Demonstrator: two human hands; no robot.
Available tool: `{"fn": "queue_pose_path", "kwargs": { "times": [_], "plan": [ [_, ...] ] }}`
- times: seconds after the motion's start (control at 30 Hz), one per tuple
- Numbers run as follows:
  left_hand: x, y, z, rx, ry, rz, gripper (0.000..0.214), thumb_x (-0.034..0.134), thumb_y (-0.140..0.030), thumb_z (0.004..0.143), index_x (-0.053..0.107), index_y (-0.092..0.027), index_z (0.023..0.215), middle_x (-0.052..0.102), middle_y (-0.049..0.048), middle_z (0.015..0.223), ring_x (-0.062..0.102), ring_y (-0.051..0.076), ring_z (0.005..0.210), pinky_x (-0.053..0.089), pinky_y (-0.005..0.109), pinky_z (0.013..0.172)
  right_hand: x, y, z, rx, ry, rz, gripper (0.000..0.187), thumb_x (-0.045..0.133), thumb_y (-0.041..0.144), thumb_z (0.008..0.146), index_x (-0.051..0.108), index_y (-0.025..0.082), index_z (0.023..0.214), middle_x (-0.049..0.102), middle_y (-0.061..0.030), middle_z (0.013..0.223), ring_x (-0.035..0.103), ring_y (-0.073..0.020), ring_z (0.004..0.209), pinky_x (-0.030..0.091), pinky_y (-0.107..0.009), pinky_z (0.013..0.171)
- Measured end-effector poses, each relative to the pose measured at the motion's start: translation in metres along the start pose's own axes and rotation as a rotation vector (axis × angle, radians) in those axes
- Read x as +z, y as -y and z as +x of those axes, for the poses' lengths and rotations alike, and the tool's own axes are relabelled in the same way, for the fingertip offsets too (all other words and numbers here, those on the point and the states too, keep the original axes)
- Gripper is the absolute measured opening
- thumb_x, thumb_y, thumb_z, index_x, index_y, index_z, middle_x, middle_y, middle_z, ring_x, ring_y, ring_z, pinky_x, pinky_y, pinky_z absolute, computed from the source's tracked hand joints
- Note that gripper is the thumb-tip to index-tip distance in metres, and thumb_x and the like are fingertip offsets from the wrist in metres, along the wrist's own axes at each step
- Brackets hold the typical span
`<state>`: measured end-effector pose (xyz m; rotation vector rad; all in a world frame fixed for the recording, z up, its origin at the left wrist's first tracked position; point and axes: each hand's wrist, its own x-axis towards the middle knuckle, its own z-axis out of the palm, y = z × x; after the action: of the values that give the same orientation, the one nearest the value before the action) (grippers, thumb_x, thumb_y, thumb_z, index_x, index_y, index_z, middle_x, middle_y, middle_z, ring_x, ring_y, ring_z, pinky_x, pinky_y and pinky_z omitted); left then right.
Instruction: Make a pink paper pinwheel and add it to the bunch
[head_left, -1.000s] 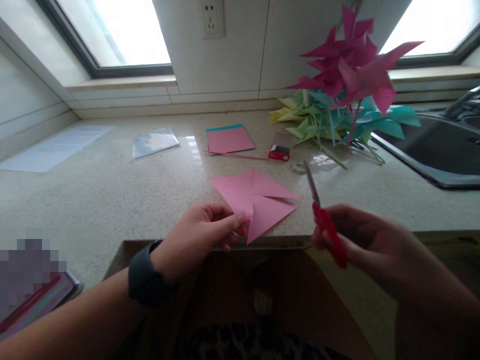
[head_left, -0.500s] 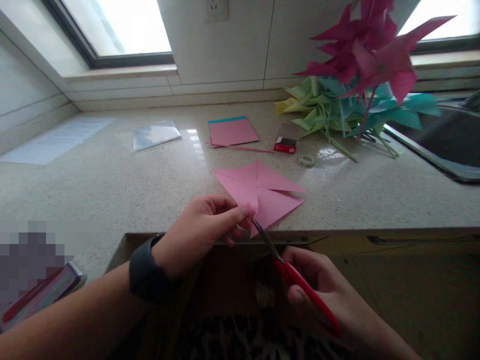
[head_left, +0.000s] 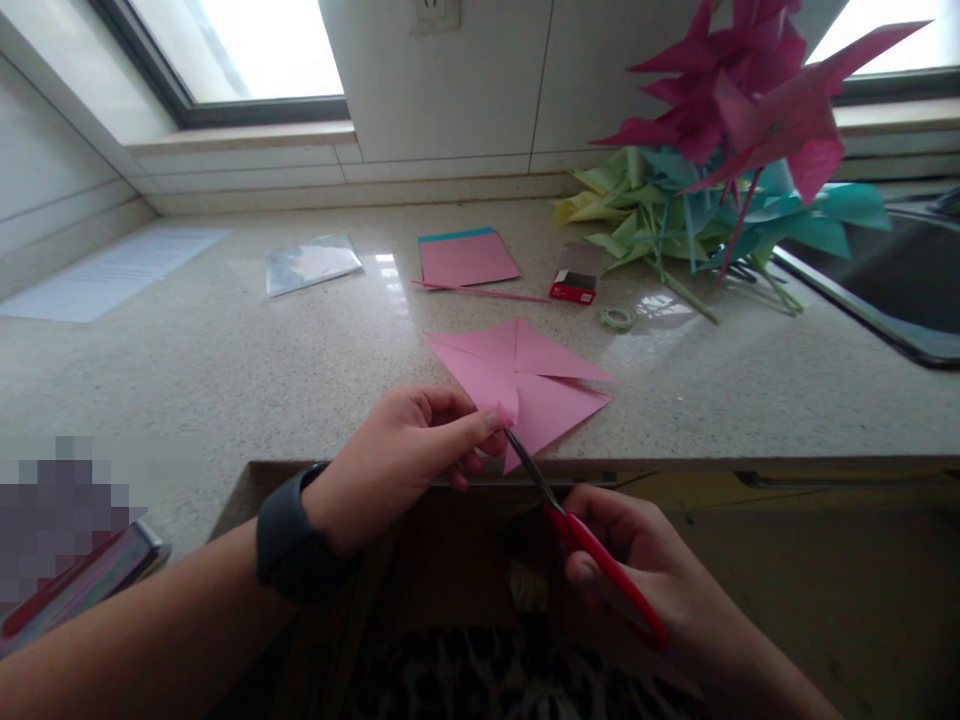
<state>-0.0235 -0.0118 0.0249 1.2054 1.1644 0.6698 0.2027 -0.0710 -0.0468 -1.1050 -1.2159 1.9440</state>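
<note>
A pink sheet of paper (head_left: 551,405), slit from its corners toward the middle, lies at the front edge of the counter. My left hand (head_left: 442,430) pinches one corner of it between thumb and fingers. In my right hand (head_left: 630,560) is a pair of scissors (head_left: 600,560) with red handles. The scissors' tips meet the paper corner at my left fingertips, and their blades look nearly together. Whether paper lies between the blades is hard to see.
Behind the sheet lie a stack of pink and blue paper (head_left: 469,260), a thin pink stick (head_left: 487,292), a small red box (head_left: 574,285) and a tape roll (head_left: 616,319). Paper pinwheels (head_left: 750,130) lie at the right, beside the sink (head_left: 892,280). A clear packet (head_left: 313,265) is at the left.
The scissors' handles have come slightly closer together and moved a little up and left. My left hand keeps its pinch on the paper corner. The view has shifted slightly.
</note>
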Motion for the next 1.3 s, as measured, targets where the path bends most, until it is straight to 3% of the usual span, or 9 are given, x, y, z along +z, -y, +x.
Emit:
{"fn": "queue_pose_path", "kwargs": {
  "times": [0.5, 0.77, 1.0, 1.3],
  "plan": [
    [0.001, -0.001, 0.000, -0.009, -0.006, -0.016, 0.030, 0.070, -0.044, 0.087, 0.072, -0.014, 0.084, 0.074, 0.0031, 0.080, 0.061, 0.008, 0.064, 0.047, 0.016, 0.056, 0.001, 0.005, 0.000, 0.023, -0.035, -0.028, 0.045, 0.079, 0.054, 0.076, 0.052, 0.019, 0.074, 0.050, 0.0052, 0.060, 0.042, -0.0055, 0.048, 0.032, -0.017, 0.042],
    [0.000, 0.001, 0.000, -0.006, -0.008, -0.009, 0.029, 0.070, -0.043, 0.087, 0.072, -0.014, 0.084, 0.074, 0.0029, 0.080, 0.060, 0.008, 0.063, 0.047, 0.017, 0.056, 0.002, 0.008, 0.001, 0.010, -0.066, -0.043, 0.046, 0.082, 0.054, 0.073, 0.052, 0.018, 0.071, 0.047, 0.0066, 0.060, 0.037, -0.0038, 0.047, 0.030, -0.016, 0.042],
    [0.002, -0.002, 0.000, -0.014, -0.021, -0.026, 0.030, 0.070, -0.042, 0.087, 0.071, -0.013, 0.081, 0.073, 0.0033, 0.078, 0.060, 0.008, 0.061, 0.047, 0.018, 0.055, 0.003, 0.012, 0.003, -0.004, -0.113, -0.155, 0.049, 0.081, 0.060, 0.069, 0.053, 0.019, 0.068, 0.052, 0.0035, 0.059, 0.044, -0.0079, 0.050, 0.035, -0.019, 0.043],
    [0.010, 0.002, -0.003, 0.050, -0.108, -0.132, 0.032, 0.073, -0.046, 0.084, 0.072, -0.015, 0.078, 0.069, 0.0009, 0.069, 0.057, 0.008, 0.058, 0.042, 0.017, 0.051, 0.009, -0.002, 0.004, -0.208, -0.133, -0.375, 0.037, 0.070, 0.053, 0.084, 0.055, 0.020, 0.077, 0.057, -0.0001, 0.068, 0.047, -0.0119, 0.060, 0.038, -0.024, 0.052]
  ]
}}
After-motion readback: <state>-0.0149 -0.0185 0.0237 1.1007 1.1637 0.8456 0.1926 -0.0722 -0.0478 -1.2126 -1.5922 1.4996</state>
